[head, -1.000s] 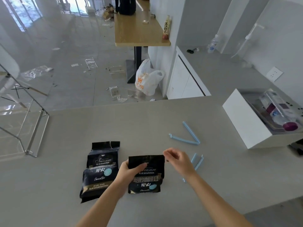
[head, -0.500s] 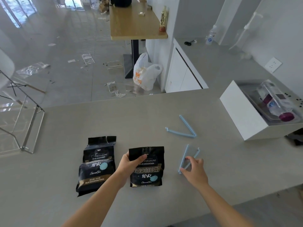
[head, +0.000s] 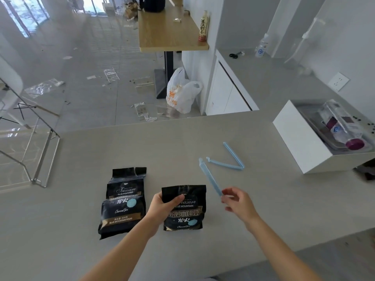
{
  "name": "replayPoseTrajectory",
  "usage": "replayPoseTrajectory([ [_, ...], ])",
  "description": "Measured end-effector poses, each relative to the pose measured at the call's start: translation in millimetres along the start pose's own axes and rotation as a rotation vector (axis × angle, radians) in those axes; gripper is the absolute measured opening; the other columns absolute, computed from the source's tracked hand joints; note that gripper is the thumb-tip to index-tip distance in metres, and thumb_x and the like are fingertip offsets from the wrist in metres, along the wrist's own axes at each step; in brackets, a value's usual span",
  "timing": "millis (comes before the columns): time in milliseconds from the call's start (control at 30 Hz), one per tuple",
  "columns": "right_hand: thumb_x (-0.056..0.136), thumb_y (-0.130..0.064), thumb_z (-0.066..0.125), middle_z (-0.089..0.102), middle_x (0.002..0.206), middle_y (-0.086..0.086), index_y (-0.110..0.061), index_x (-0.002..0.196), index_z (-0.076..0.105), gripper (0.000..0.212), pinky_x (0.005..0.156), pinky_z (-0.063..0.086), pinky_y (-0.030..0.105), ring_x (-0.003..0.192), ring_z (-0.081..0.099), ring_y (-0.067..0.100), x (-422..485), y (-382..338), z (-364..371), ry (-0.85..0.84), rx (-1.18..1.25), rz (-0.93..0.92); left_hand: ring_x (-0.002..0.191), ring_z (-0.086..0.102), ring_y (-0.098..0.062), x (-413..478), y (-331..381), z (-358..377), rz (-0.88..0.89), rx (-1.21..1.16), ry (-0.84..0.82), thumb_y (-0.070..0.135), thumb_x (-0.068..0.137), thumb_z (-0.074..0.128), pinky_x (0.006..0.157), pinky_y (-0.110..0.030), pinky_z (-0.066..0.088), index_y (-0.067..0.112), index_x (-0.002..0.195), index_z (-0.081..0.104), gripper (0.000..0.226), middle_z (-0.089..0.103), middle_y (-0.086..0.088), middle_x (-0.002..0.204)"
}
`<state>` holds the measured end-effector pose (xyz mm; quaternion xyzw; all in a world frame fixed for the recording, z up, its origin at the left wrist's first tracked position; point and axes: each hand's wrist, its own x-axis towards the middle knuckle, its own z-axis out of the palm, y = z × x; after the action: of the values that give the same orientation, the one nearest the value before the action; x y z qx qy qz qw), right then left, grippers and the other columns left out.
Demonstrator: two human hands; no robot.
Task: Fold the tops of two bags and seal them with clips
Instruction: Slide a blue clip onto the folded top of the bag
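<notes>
Two black coffee bags lie on the grey counter (head: pixel 203 138). The left bag (head: pixel 123 201) has its torn top standing up, unfolded. The right bag (head: pixel 185 209) has its top folded down, and my left hand (head: pixel 164 205) presses on that fold at the bag's upper left. My right hand (head: pixel 237 203) pinches one end of a long light-blue clip (head: pixel 210 176), lifted just right of the folded bag and pointing away from me. A second blue clip (head: pixel 229 160) lies open in a V farther back on the counter.
A white box (head: pixel 300 142) holding a tray with a plastic bottle stands at the right of the counter. The counter's far edge drops to a littered floor with a white plastic bag (head: pixel 182 92). A glass panel with a metal frame (head: pixel 40 159) stands at the left.
My right hand left the bag's top, reached right to the clip on the counter, picked it up and lifted it beside the bag. My left hand kept holding the fold.
</notes>
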<state>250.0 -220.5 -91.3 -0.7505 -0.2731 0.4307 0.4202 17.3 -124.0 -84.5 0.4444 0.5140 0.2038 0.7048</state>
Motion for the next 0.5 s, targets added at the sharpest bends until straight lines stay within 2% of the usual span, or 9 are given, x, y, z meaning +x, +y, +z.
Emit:
replayPoseTrajectory([
  [133,0.083,-0.006,0.066,0.071,0.081,-0.002,-0.020,0.083,0.068,0.015,0.065,0.058,0.022,0.077,0.069,0.010,-6,-41,-7,-0.110,0.045,-0.151,0.069,0.074,-0.014,-1,1,0,0.008,-0.014,-0.003,0.027,0.074,0.075,0.051,-0.018,0.054,0.018,0.091,0.068,0.020,0.078,0.003,0.074],
  [300,0.081,-0.010,0.069,0.071,0.083,-0.011,-0.035,0.077,0.066,0.025,0.075,0.052,0.014,0.081,0.066,0.002,-11,-68,-6,-0.184,-0.379,-0.371,0.075,0.073,-0.017,-1,0,1,0.015,-0.004,0.001,0.026,0.075,0.075,0.057,-0.024,0.055,0.015,0.096,0.067,0.025,0.077,-0.002,0.082],
  [400,0.079,-0.017,0.070,0.071,0.082,-0.009,-0.037,0.081,0.065,0.020,0.076,0.055,0.028,0.078,0.066,0.008,-13,-72,-1,-0.182,-0.580,-0.416,0.075,0.073,-0.015,0,0,1,0.024,-0.015,-0.010,0.025,0.076,0.074,0.060,-0.024,0.054,0.019,0.096,0.067,0.021,0.076,-0.001,0.084],
  [500,0.079,-0.020,0.070,0.071,0.083,-0.013,-0.037,0.085,0.061,0.020,0.078,0.056,0.035,0.079,0.065,0.004,-15,-75,4,-0.174,-0.624,-0.444,0.073,0.073,-0.013,-1,-1,1,0.030,-0.029,-0.015,0.024,0.076,0.074,0.056,-0.020,0.054,0.021,0.093,0.067,0.019,0.077,0.003,0.079],
])
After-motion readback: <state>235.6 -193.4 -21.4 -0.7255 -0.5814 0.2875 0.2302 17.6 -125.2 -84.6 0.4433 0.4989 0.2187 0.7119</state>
